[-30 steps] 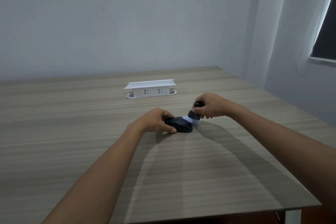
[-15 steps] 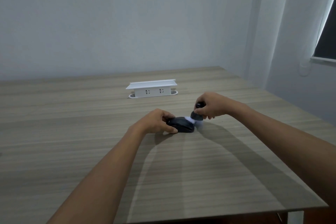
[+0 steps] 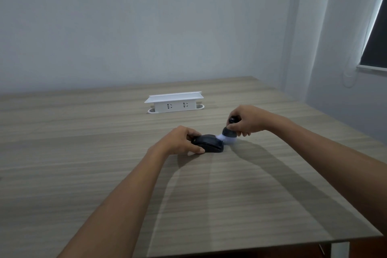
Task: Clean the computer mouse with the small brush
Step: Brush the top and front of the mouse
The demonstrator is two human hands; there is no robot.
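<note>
Fingers hide mouse rear; brush bristles blurred.

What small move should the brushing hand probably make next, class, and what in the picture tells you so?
Probably sweep the small brush leftward across the top of the mouse. Its pale bristles touch only the mouse's right end, so the rest looks unbrushed in this stroke. The right hand grips the brush handle, and the left hand pins the mouse on the table, so it should stay put.
</note>
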